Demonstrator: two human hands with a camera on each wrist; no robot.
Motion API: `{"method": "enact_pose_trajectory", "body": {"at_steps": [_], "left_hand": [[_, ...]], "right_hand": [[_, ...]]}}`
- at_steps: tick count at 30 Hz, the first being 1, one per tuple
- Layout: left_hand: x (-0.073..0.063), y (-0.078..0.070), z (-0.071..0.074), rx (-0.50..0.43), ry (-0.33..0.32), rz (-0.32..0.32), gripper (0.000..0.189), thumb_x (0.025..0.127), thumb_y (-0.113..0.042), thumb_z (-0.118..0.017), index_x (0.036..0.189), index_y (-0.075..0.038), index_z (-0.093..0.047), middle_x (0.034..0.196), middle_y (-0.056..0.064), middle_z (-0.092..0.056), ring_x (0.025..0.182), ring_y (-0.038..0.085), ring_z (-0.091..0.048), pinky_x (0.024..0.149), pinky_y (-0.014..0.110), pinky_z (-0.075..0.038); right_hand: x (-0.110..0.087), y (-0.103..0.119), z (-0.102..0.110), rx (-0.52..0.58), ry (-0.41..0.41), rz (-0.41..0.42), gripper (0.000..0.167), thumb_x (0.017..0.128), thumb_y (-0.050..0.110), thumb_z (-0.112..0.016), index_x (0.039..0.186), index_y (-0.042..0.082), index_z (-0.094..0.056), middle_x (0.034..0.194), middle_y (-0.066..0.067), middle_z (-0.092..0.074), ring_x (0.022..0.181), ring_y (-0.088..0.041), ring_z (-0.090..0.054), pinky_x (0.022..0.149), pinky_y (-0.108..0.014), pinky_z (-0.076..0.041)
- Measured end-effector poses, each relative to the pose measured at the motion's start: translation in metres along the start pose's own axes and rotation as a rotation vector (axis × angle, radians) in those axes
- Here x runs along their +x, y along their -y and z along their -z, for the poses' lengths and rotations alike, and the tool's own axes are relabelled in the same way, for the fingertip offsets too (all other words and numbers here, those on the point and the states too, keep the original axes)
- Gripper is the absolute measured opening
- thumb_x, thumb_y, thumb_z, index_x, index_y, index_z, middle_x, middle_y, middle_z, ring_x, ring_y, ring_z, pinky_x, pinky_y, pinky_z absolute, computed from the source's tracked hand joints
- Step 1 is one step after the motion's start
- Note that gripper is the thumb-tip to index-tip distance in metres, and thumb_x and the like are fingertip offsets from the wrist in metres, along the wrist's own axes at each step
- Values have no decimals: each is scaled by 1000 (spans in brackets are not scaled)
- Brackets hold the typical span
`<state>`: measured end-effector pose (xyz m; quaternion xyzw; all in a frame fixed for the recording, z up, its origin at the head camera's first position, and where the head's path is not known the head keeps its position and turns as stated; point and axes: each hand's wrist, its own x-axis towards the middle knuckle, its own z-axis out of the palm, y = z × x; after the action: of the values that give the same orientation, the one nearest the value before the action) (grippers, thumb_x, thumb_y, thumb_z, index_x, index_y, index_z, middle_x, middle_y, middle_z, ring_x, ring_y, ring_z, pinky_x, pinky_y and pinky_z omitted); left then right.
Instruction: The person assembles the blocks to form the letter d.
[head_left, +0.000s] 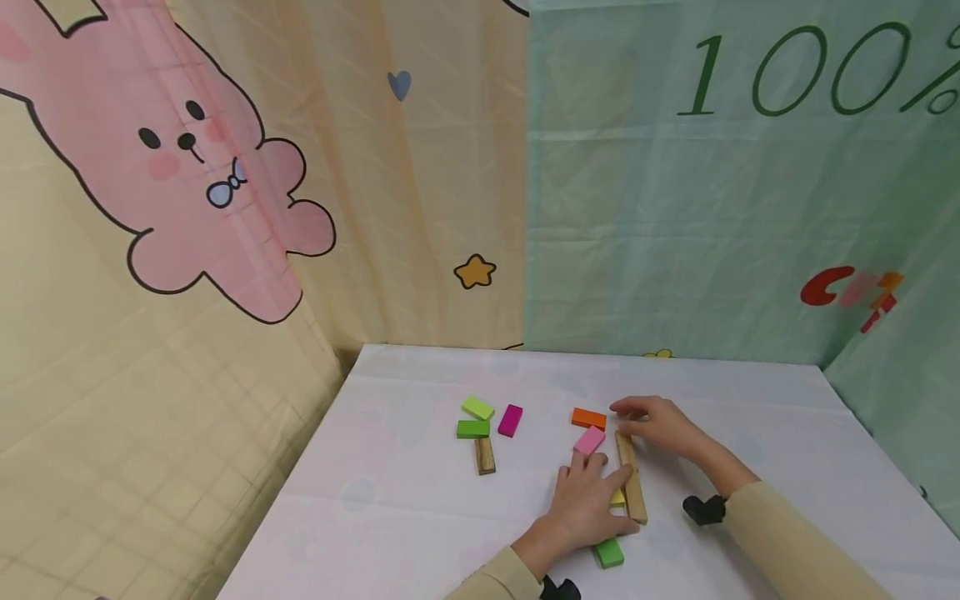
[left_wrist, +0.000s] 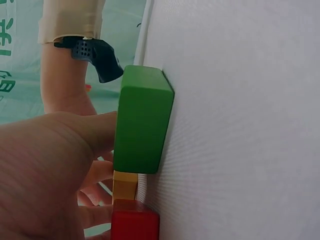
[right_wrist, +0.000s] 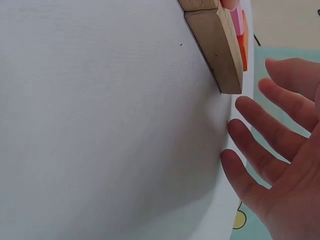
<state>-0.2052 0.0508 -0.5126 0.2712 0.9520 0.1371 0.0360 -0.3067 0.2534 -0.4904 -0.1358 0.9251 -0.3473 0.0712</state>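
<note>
My left hand [head_left: 581,502] lies low over a group of blocks, fingers spread, with its index fingertip and thumb at the wooden blocks [head_left: 636,497]. Two of these wooden blocks stand end to end in a line, as the right wrist view shows. Beneath and beside this hand are a yellow block [head_left: 618,498], a green block [head_left: 608,552] and a red block [left_wrist: 135,224], the red one hidden in the head view. At the far end of the wooden line, my right hand [head_left: 663,427] hovers with relaxed fingers, holding nothing. Beyond the left fingertips sit pink [head_left: 589,440] and orange [head_left: 588,418] blocks.
To the left, a second cluster holds a lime block [head_left: 477,407], a green block [head_left: 473,429], a magenta block [head_left: 510,421] and a short wooden block [head_left: 485,457]. The white table [head_left: 360,533] meets printed curtains at its back.
</note>
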Motion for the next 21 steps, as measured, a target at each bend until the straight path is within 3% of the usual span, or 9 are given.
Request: {"method": "enact_pose_trajectory", "body": {"at_steps": [11, 21], "left_hand": [[1, 0, 1, 3, -4, -4, 75, 81, -68, -71, 148, -48, -44, 143, -6, -44, 127, 17, -35, 91, 36, -40], [1, 3, -3, 12, -19, -15, 75, 81, -68, -71, 148, -46, -45, 142, -5, -44, 125, 17, -35, 88, 34, -40]], "right_hand": [[19, 4, -6, 16, 36, -7, 31, 94, 23, -72, 124, 16, -70, 107, -1, -66, 97, -21, -57, 82, -38, -54], [28, 5, -14, -12, 45, -49, 33, 91, 35, -75, 120, 19, -74, 103, -3, -59, 93, -22, -52, 77, -35, -48]]}}
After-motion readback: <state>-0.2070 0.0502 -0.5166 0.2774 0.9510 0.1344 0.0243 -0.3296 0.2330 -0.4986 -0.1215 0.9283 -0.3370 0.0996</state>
